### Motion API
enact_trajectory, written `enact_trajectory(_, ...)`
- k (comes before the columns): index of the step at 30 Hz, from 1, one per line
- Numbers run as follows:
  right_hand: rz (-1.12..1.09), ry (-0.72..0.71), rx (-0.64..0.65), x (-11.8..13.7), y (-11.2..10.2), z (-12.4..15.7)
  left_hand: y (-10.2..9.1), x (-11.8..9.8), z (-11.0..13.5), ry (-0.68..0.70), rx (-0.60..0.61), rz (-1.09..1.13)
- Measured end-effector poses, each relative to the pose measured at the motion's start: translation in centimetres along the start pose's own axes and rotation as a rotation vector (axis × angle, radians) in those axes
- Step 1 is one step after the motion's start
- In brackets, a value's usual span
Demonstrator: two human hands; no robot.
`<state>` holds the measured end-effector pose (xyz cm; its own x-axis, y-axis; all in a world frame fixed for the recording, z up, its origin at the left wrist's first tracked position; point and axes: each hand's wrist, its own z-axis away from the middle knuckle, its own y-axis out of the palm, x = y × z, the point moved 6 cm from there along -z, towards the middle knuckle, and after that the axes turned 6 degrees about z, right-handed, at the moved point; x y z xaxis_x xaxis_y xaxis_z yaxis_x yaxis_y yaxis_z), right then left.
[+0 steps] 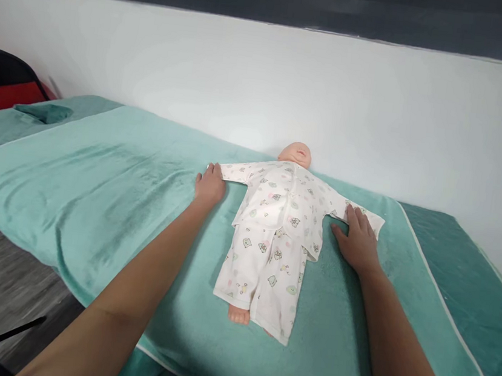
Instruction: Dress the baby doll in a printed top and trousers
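A baby doll [296,153] lies on its back, dressed in a white long-sleeved top [284,195] and white trousers [263,269], both printed with small animals. Its arms stretch out to the sides. At the end of the sleeve on the left, my left hand [210,184] rests with its thumb apart and fingers over the cuff. My right hand [359,238] lies open across the other sleeve, fingers extended, thumb away from the cloth. That sleeve's cuff reaches past my fingers, and no doll hand shows. One doll foot [238,314] peeks out below a trouser leg; the other is almost wholly covered.
A light green cloth [108,195] covers the bed under the doll, with darker green at the right end [465,263]. Behind stands a white wall [201,72]. A black and red object [6,94] is at far left, beside a bunched green cloth [43,112].
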<state>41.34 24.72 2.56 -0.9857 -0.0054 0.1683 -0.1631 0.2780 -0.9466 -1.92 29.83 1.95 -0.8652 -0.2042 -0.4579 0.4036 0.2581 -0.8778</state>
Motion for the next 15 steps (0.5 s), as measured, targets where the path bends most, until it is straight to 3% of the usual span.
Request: enact_trajectory(15,0.046,0.229,0.04,-1.4,-1.0,0.4,-0.1,0.0,0.2,0.009,0.0,0.004)
